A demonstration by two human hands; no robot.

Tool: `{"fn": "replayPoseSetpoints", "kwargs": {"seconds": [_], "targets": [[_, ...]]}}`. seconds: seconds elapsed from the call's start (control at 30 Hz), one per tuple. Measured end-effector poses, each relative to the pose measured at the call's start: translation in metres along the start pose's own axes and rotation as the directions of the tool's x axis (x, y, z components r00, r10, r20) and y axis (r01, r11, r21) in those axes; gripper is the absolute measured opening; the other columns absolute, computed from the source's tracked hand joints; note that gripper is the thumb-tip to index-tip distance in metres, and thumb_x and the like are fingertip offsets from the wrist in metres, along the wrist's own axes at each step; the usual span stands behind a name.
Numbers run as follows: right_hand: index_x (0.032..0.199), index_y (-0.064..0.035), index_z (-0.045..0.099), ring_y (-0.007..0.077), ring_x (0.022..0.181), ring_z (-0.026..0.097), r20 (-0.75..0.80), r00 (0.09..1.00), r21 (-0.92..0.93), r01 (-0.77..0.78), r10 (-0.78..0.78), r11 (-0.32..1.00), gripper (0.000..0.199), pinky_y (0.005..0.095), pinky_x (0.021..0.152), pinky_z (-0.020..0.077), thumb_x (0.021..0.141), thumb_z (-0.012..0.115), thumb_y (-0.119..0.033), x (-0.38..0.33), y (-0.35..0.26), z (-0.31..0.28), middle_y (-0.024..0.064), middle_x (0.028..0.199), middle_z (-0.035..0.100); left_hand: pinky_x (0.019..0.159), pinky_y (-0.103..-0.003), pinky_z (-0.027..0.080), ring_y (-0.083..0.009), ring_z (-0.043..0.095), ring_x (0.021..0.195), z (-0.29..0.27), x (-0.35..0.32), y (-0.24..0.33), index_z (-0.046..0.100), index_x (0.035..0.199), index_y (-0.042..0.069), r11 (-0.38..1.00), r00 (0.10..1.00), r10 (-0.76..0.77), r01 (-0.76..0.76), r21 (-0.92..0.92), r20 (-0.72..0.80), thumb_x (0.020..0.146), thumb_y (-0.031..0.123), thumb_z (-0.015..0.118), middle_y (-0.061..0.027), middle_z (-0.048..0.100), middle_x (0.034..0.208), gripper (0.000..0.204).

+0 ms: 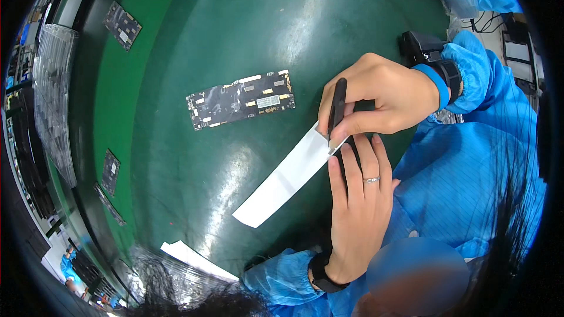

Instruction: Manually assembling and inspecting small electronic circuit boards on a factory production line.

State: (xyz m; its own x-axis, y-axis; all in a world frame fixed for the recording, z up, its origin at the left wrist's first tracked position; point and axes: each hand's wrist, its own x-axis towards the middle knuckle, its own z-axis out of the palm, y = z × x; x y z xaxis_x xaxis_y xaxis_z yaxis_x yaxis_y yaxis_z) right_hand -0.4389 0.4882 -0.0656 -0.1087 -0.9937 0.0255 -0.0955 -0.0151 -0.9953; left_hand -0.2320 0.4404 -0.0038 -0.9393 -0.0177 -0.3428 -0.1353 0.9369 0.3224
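My right hand (382, 94) grips a slim black tool (338, 105) between thumb and fingers. It is held nearly upright, narrow end down; I cannot tell its exact kind. That lower end meets the upper end of a long white strip (282, 185), where a small grey patch shows. My left hand (361, 205) lies with its fingers stretched out, fingertips beside the same end of the strip and just below my right hand. Left of my right hand, a black circuit board (241, 101) with a pale label lies on the green table mat (176, 182).
A second white sheet (197, 260) lies at the near edge. On the bright green band at left lie several dark boards, including one (123, 26) and another (110, 172). Stacked clear plastic trays (54, 100) stand beyond it. A black device (420, 47) sits near my right wrist.
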Motion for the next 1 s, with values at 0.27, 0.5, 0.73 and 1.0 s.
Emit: {"fn": "replayPoseSetpoints", "kwargs": {"seconds": [0.27,0.5,0.73,1.0], "targets": [[0.101,0.0008,0.074,0.0238,0.071,0.074,0.051,0.999,-0.05,0.02,-0.017,0.999,0.02,0.0318,0.064,0.0573,0.097,0.075,-0.019,0.004,0.008,-0.014,0.0124,0.084,0.076,0.122,-0.054,0.034,-0.0349,0.048,0.138,0.008,0.017,0.003,0.049,0.151,0.007,0.985,0.998,0.02,-0.01,0.173,-0.054,0.082,0.058,0.076,-0.0183,0.047,0.149,0.091],[0.107,0.0016,0.073,0.0133,0.072,0.071,-0.107,0.983,0.167,-0.131,0.15,0.977,0.018,0.0266,0.065,0.056,0.099,0.073,-0.015,0.017,-0.007,-0.028,0.0072,0.086,0.076,0.116,-0.053,0.04,-0.033,0.052,0.131,-0.012,0.025,0.002,0.053,0.148,0.006,0.999,1.0,-0.009,0.008,0.041,0.002,0.081,0.056,0.077,-0.0161,0.051,0.144,0.087],[0.106,0.0044,0.074,0.0094,0.08,0.07,-0.378,0.908,0.252,-0.086,0.18,0.964,0.022,0.0236,0.072,0.0568,0.1,0.074,-0.017,0.031,0.006,-0.031,0.0067,0.091,0.075,0.102,-0.054,0.047,-0.0393,0.056,0.12,-0.031,0.05,-0.009,0.054,0.145,0.0,0.981,0.951,-0.193,0.186,-0.054,-0.242,0.085,0.049,0.078,-0.0227,0.048,0.145,0.081],[0.104,0.0047,0.074,0.0087,0.08,0.07,-0.408,0.898,0.174,-0.099,0.163,0.98,0.021,0.0236,0.072,0.0562,0.099,0.075,-0.016,0.022,0.005,-0.034,0.0064,0.088,0.074,0.117,-0.054,0.042,-0.0402,0.053,0.134,-0.021,0.061,-0.025,0.052,0.146,-0.004,0.947,0.921,-0.293,0.317,0.057,-0.258,0.086,0.053,0.076,-0.025,0.044,0.153,0.087]]}}
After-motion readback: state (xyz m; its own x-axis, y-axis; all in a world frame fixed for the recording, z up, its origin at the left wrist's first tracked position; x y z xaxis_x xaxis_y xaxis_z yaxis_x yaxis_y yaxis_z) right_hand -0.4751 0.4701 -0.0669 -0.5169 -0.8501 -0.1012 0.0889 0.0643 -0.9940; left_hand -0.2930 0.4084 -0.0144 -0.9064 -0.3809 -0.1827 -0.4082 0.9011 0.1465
